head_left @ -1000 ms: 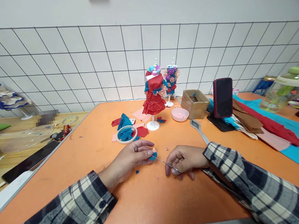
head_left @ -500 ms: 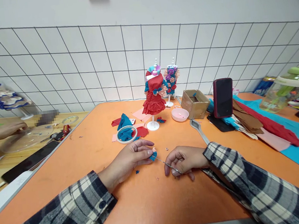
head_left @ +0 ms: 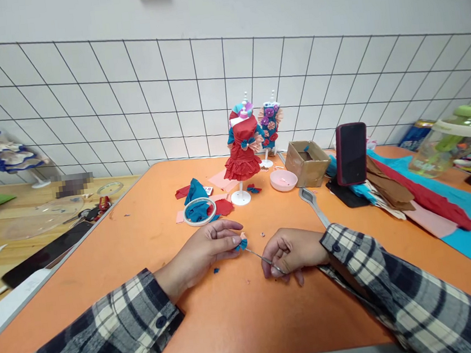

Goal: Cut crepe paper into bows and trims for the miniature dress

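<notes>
Beyond left hand [head_left: 205, 249], round hoop [head_left: 199, 223], pink bowl [head_left: 284, 184]

We pinch small blue-and-peach piece [head_left: 243, 245] in our left hand [head_left: 205, 251]; our right hand [head_left: 290, 252] holds thin metal tool [head_left: 257, 255], tip at the piece. Beyond, on orange table [head_left: 219, 331]: 2 dress forms [head_left: 242, 161], pink bowl [head_left: 284, 185] beside cardboard box [head_left: 312, 172].
</notes>
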The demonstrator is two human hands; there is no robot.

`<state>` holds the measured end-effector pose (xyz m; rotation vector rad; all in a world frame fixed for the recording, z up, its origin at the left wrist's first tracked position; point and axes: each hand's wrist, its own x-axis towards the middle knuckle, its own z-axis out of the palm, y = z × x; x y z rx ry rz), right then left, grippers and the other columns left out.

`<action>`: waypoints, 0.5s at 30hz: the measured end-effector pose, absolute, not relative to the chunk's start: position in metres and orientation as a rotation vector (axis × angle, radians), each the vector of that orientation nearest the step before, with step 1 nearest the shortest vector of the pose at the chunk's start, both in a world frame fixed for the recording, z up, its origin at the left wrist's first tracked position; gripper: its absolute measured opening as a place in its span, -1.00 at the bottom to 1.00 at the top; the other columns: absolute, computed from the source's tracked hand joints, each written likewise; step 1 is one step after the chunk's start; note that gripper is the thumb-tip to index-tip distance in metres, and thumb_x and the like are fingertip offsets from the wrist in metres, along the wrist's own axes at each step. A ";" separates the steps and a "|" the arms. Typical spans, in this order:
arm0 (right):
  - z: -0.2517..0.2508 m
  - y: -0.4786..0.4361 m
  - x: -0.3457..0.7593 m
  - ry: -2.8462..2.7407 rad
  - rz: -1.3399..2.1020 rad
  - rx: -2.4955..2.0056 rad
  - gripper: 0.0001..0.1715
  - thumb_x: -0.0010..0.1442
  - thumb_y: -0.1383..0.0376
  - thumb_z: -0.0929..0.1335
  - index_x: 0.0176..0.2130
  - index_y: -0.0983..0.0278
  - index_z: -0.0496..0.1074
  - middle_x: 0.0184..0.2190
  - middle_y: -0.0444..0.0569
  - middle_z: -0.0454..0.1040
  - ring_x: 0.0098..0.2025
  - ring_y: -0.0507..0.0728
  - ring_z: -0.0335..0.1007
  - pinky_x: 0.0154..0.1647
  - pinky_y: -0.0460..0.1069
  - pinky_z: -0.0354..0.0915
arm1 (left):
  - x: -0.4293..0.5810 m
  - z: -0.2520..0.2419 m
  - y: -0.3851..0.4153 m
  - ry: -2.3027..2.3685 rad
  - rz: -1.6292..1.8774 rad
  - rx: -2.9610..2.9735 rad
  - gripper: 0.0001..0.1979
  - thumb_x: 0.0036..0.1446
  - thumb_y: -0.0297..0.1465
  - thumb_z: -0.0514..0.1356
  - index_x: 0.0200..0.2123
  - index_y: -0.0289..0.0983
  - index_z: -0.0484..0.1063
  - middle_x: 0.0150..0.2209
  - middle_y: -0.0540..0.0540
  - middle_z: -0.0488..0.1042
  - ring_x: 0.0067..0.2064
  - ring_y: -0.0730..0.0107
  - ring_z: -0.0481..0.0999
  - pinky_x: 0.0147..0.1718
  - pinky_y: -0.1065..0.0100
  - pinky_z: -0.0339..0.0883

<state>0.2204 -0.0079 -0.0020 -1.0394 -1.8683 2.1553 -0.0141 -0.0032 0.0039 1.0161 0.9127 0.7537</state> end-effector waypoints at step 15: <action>-0.003 -0.008 0.220 -1.885 2.156 -1.043 -0.58 -0.05 0.13 0.49 -0.24 0.36 0.51 -0.52 -0.13 0.38 -0.47 -0.05 0.32 -0.62 -0.21 0.36 | -0.013 0.005 -0.004 0.905 0.754 1.009 -0.65 -0.14 -0.42 0.42 -0.23 -0.29 0.47 -0.31 -0.04 0.50 -0.29 0.42 0.49 -0.23 0.33 0.38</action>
